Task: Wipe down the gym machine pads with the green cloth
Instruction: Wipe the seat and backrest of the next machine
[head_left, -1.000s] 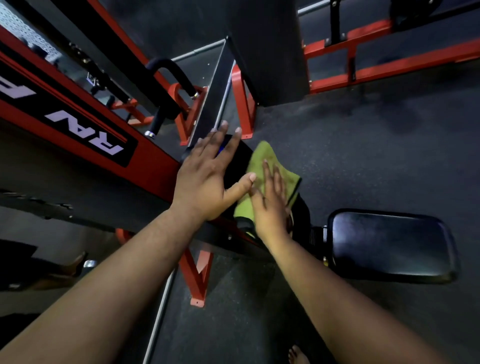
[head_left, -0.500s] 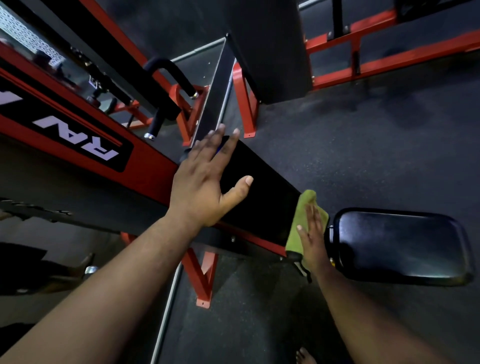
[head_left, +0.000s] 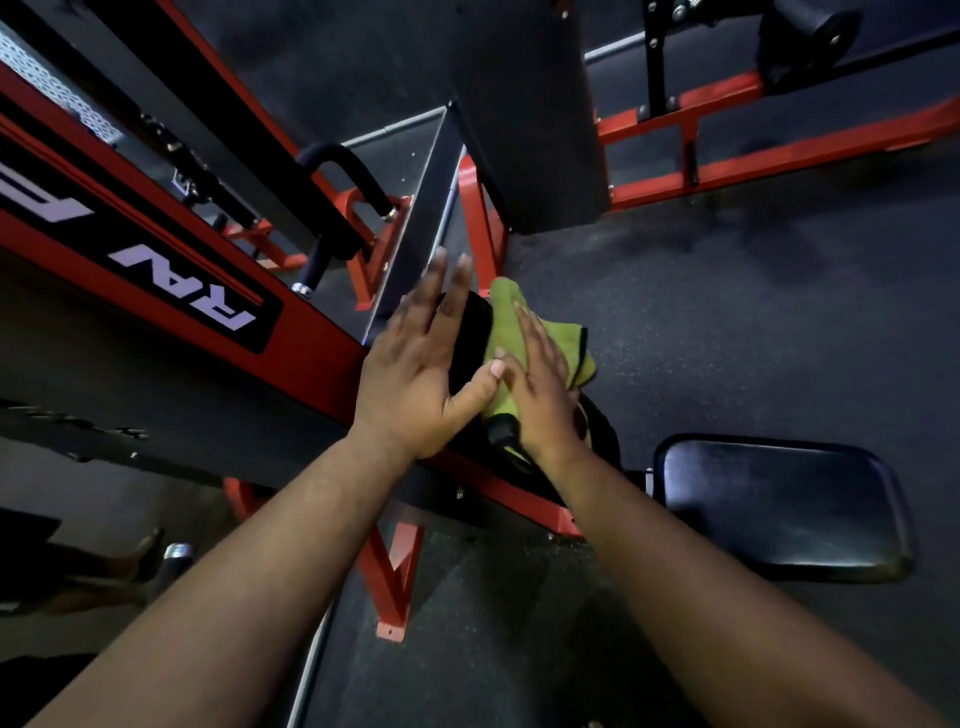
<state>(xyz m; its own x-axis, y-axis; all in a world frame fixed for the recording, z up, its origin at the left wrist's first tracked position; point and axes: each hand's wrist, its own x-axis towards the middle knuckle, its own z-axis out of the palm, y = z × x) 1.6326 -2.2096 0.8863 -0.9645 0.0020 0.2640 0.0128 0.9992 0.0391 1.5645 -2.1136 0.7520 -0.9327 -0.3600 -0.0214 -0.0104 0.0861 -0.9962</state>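
Now the right hand (head_left: 540, 384) presses the green cloth (head_left: 563, 345), fingers flat, on the long black padded backrest (head_left: 470, 332); the left hand (head_left: 415, 374) rests open beside it. Beyond the backrest, the glossy black seat pad (head_left: 779, 506) probably waits for wiping.

Red frame (head_left: 322, 332) blocks left (close); floor (head_left: 727, 322) side open right.

Dim, low-contrast scene; the floor (head_left: 779, 312) goes nearly black. A soft sheen sits on the seat pad (head_left: 779, 509) at four o'clock. Wide-angle bending stretches edges; the hands look slightly motion-blurred.
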